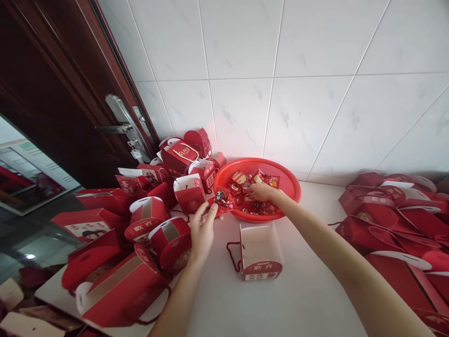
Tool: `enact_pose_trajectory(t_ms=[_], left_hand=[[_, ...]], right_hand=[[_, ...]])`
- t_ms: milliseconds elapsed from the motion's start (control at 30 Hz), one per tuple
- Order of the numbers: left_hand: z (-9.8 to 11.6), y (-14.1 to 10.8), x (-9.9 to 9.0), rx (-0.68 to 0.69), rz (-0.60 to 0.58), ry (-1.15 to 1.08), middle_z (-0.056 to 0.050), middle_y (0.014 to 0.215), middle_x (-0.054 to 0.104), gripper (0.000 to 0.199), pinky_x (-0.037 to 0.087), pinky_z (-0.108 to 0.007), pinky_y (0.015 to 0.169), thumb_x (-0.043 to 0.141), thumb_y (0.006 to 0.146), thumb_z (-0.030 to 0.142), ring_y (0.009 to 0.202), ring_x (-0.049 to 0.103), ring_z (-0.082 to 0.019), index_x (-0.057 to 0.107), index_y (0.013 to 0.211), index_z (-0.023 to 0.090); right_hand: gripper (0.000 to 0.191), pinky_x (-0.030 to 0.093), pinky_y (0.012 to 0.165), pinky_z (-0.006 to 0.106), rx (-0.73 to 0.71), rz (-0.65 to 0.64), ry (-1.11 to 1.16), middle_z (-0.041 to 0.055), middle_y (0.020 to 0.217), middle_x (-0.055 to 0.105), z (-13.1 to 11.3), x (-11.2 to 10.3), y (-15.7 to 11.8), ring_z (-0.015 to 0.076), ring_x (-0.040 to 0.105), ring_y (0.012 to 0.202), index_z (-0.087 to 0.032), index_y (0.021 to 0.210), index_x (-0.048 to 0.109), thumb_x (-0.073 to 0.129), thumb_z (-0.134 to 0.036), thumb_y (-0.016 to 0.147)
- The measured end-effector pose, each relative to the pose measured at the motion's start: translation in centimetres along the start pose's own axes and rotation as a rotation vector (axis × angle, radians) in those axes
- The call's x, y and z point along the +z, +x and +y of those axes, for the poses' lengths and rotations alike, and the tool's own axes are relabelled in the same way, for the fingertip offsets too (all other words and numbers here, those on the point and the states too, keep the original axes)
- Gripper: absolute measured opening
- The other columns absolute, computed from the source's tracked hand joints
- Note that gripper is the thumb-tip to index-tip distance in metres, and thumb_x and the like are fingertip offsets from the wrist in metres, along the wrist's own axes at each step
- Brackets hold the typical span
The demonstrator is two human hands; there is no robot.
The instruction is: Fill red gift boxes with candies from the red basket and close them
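Observation:
My left hand (pixel 204 228) pinches a shiny red candy packet (pixel 224 200) between thumb and fingers, just over the near left rim of the basket. My right hand (pixel 262 191) reaches into a red plastic basket (pixel 293 182); its fingertips are among the wrapped candies (pixel 268 207), and whether they grip one is hidden. Red and gold packets lie inside the basket. Directly in front of the basket stands an open red and white gift box (pixel 261 248), with its inside facing up and a dark red cord handle at its left.
Many red gift boxes (pixel 147 215) crowd the left side of the white table (pixel 224 299). Another heap of red boxes (pixel 393 220) lies at the right. A tiled wall (pixel 238 117) rises behind, and a dark door (pixel 70 84) with a metal handle stands at the left.

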State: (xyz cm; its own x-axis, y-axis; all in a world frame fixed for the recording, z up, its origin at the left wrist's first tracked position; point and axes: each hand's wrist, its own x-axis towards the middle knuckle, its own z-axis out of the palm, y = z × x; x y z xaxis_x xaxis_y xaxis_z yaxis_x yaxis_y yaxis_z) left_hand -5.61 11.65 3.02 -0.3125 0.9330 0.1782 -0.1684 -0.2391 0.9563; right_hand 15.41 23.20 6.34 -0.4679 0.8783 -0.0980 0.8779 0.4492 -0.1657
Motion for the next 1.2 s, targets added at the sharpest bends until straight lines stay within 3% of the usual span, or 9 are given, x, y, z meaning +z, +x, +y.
enact_pose_trajectory(t_ms=[133, 267, 367, 467, 567, 733, 867, 1000, 1200], left_hand=[[0.04, -0.06, 0.02, 0.011, -0.011, 0.003, -0.001, 0.075, 0.07, 0.038, 0.053, -0.023, 0.06, 0.078, 0.073, 0.049, 0.064, 0.063, -0.013, 0.075, 0.091, 0.015], [-0.05, -0.07, 0.03, 0.012, -0.02, -0.011, -0.002, 0.079, 0.073, 0.039, 0.056, -0.024, 0.06, 0.078, 0.073, 0.049, 0.066, 0.063, -0.013, 0.076, 0.094, 0.016], [-0.09, -0.04, 0.02, 0.015, -0.027, -0.015, -0.003, 0.08, 0.074, 0.039, 0.057, -0.024, 0.061, 0.078, 0.074, 0.049, 0.067, 0.063, -0.014, 0.076, 0.096, 0.016], [-0.09, -0.02, 0.02, 0.024, -0.029, -0.014, -0.003, 0.081, 0.074, 0.038, 0.057, -0.024, 0.061, 0.077, 0.075, 0.049, 0.068, 0.064, -0.014, 0.076, 0.095, 0.016], [-0.1, 0.02, 0.02, 0.03, -0.03, -0.005, -0.003, 0.079, 0.074, 0.037, 0.056, -0.024, 0.061, 0.077, 0.076, 0.048, 0.066, 0.063, -0.014, 0.076, 0.094, 0.016], [-0.05, 0.06, 0.04, 0.025, -0.025, 0.0, -0.004, 0.08, 0.074, 0.039, 0.056, -0.025, 0.061, 0.077, 0.075, 0.049, 0.064, 0.063, -0.014, 0.076, 0.095, 0.016], [0.08, -0.01, 0.07, 0.022, -0.025, -0.002, -0.003, 0.08, 0.074, 0.038, 0.057, -0.026, 0.062, 0.078, 0.074, 0.049, 0.066, 0.064, -0.015, 0.076, 0.093, 0.016], [0.2, -0.07, 0.07, 0.022, -0.023, -0.002, -0.003, 0.077, 0.073, 0.038, 0.057, -0.025, 0.061, 0.078, 0.073, 0.05, 0.064, 0.063, -0.014, 0.076, 0.091, 0.016], [0.28, -0.08, 0.11, 0.01, -0.012, -0.014, -0.003, 0.078, 0.073, 0.039, 0.056, -0.024, 0.06, 0.08, 0.071, 0.05, 0.064, 0.063, -0.013, 0.076, 0.091, 0.016]], right_hand=[[0.028, 0.045, 0.076, 0.028, 0.115, 0.089, 0.071, 0.0128, 0.107, 0.074, 0.2, -0.29, 0.18, 0.0246, 0.068, 0.092, -0.015, 0.108, 0.072, 0.048, -0.025, 0.101], [0.028, 0.047, 0.081, 0.033, 0.207, 0.192, 0.132, 0.0102, 0.108, 0.071, 0.66, -0.41, 0.48, 0.0213, 0.066, 0.094, -0.015, 0.108, 0.067, 0.044, -0.029, 0.104], [0.028, 0.044, 0.076, 0.03, 0.202, 0.217, 0.177, 0.0088, 0.1, 0.071, 0.89, -0.39, 0.56, 0.019, 0.063, 0.087, -0.014, 0.098, 0.068, 0.043, -0.024, 0.102], [0.03, 0.039, 0.067, 0.026, 0.135, 0.165, 0.226, 0.0045, 0.083, 0.07, 0.89, -0.35, 0.42, 0.0161, 0.06, 0.075, -0.014, 0.082, 0.067, 0.044, -0.022, 0.099], [0.028, 0.041, 0.067, 0.024, 0.078, 0.096, 0.256, 0.0001, 0.077, 0.068, 0.75, -0.29, 0.21, 0.0135, 0.058, 0.071, -0.015, 0.077, 0.067, 0.051, -0.026, 0.098], [0.02, 0.054, 0.079, 0.033, 0.158, 0.053, 0.213, 0.0041, 0.099, 0.07, 0.77, -0.15, 0.04, 0.0164, 0.066, 0.086, -0.014, 0.102, 0.068, 0.057, -0.031, 0.1], [0.03, 0.057, 0.087, 0.042, 0.253, 0.018, 0.149, 0.0088, 0.121, 0.065, 0.85, 0.0, 0.06, 0.0218, 0.066, 0.102, -0.016, 0.121, 0.063, 0.062, -0.035, 0.098], [0.034, 0.056, 0.09, 0.044, 0.277, -0.038, 0.11, 0.0102, 0.127, 0.063, 0.7, 0.03, 0.15, 0.0238, 0.065, 0.108, -0.017, 0.127, 0.061, 0.063, -0.034, 0.097], [0.03, 0.057, 0.089, 0.043, 0.2, -0.152, 0.135, 0.0093, 0.123, 0.065, 0.65, -0.33, 0.0, 0.0225, 0.066, 0.105, -0.016, 0.122, 0.063, 0.063, -0.034, 0.098]])
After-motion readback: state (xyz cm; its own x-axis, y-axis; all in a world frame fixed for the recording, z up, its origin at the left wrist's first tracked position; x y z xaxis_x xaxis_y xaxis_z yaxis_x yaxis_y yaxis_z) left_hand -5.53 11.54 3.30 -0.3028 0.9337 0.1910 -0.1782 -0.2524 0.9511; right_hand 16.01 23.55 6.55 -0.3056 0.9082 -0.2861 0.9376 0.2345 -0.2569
